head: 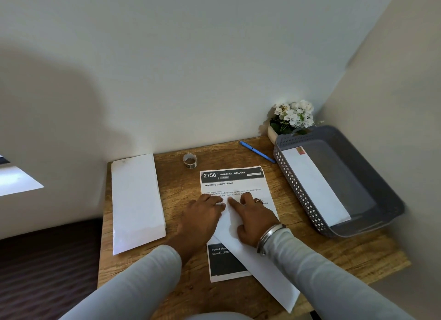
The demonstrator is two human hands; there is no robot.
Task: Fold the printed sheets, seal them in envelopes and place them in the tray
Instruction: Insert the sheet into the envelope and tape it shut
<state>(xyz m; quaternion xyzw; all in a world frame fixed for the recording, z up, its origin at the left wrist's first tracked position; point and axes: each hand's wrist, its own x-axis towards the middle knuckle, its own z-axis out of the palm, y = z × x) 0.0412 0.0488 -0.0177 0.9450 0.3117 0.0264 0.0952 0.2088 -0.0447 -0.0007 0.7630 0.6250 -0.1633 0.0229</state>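
Lying askew across the stack of black-and-white printed sheets, the long white paper piece could crease crooked or slide under pressure. The right hand pins it with a straight forefinger, while the left hand bends its fingers at the edge, its grip unclear. The grey perforated plastic tray stands at right.

There is one camera, worn on the person's head. It looks forward and down at a small wooden table from close above. The left sleeve and right sleeve come in from the near edge. The wall fills the far half, and the tray sits far right.
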